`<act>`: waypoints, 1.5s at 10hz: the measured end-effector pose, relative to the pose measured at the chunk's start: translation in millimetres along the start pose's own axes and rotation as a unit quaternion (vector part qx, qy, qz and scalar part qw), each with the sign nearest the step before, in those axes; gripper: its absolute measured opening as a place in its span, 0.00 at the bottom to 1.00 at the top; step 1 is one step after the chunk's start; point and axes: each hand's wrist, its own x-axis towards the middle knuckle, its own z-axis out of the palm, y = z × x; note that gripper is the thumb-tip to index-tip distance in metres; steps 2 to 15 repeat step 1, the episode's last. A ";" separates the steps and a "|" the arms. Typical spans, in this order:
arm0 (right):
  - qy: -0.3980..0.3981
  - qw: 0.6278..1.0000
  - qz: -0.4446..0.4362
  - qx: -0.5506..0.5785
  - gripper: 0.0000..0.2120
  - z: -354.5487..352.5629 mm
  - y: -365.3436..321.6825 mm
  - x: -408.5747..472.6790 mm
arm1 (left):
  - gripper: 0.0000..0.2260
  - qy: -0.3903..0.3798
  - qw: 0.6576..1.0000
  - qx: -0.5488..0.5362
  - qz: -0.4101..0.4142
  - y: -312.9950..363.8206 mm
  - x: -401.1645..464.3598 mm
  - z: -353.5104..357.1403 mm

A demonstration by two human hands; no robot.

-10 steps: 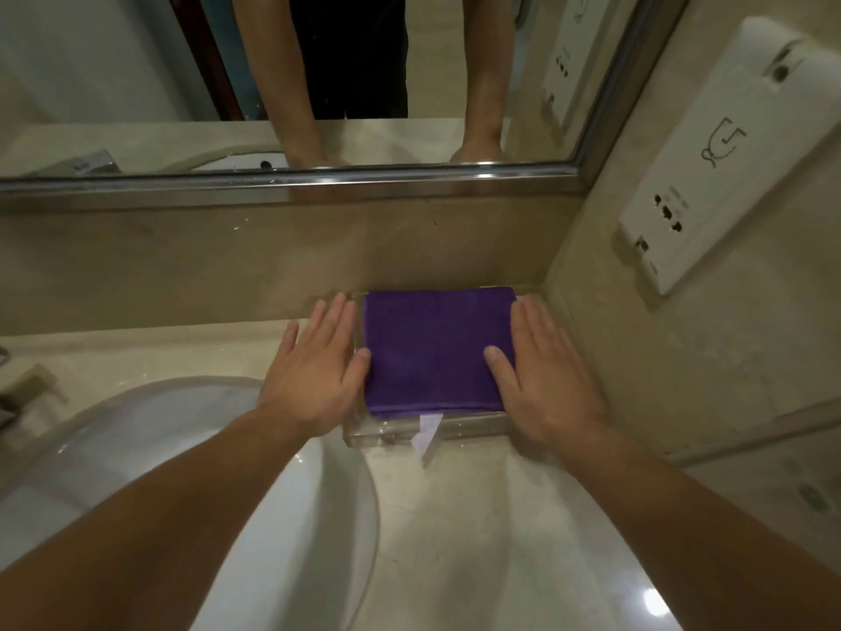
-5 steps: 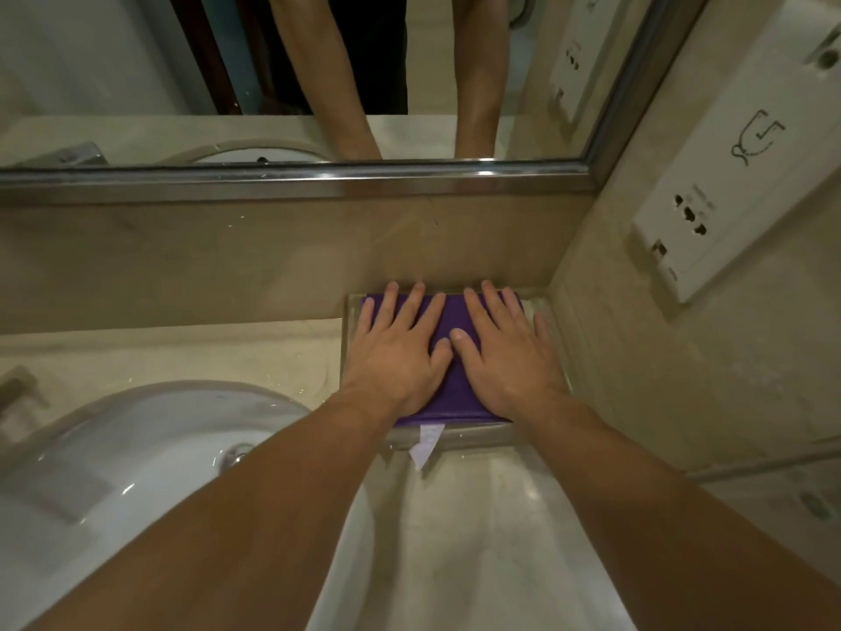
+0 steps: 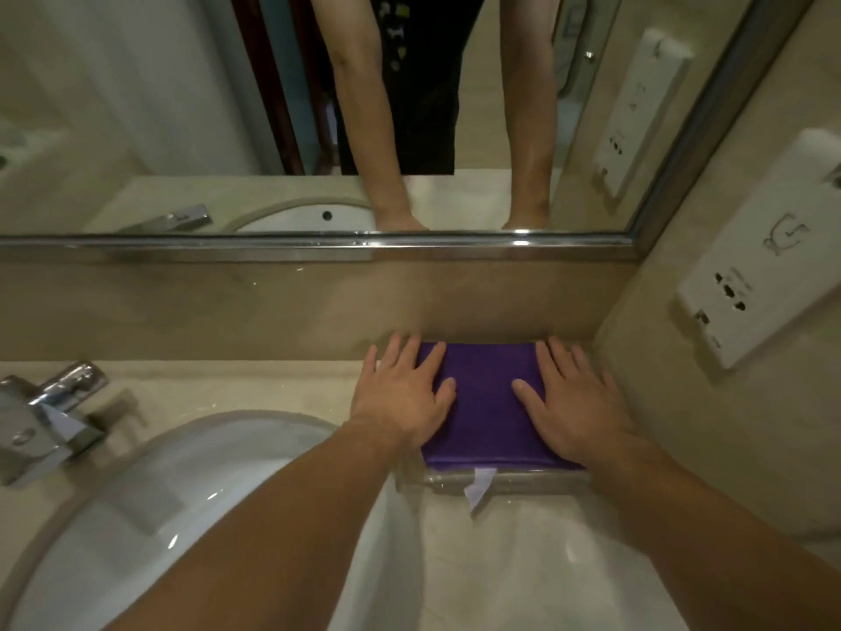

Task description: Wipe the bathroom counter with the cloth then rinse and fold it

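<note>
Lying folded flat: purple cloth (image 3: 484, 403), rectangular, smooth on top, edges squared, one white tag (image 3: 478, 487) hanging off the near edge. Seated on a clear tray (image 3: 505, 480) in the far right corner of the counter (image 3: 523, 562), against the back wall and just beside the side wall. Colour deep violet, uniform; no creases visible between the hands.

Left hand (image 3: 405, 393): flat, fingers straight and spread, pressing on the left part of the cloth, outer fingers reaching past the cloth's left edge. Nothing gripped.

Right hand (image 3: 573, 403): flat, fingers straight, pressing on the right part of the cloth, thumb pointing inward toward the cloth's middle. Nothing gripped.

Gap of bare purple fabric between the two thumbs.

Left of the cloth: white sink (image 3: 159, 516), sunk into the counter, partly crossed by the left forearm. Further left of the cloth: chrome tap (image 3: 50, 416) at the counter's rear edge.

Above the cloth: mirror (image 3: 182, 107) with metal frame, reflecting both forearms and a dark garment.

Right of the cloth, on the side wall: white socket panel (image 3: 764, 266).
</note>
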 end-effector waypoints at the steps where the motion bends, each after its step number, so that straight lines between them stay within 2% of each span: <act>1: -0.023 0.999 -0.022 -0.009 0.34 -19.3 -5.7 -6.6 | 0.27 -0.023 1.000 0.011 -0.003 -13.8 -6.0 -26.1; 15: -0.023 0.999 -0.022 -0.009 0.34 -19.3 -5.7 -6.6 | 0.27 -0.023 1.000 0.011 -0.003 -13.8 -6.0 -26.1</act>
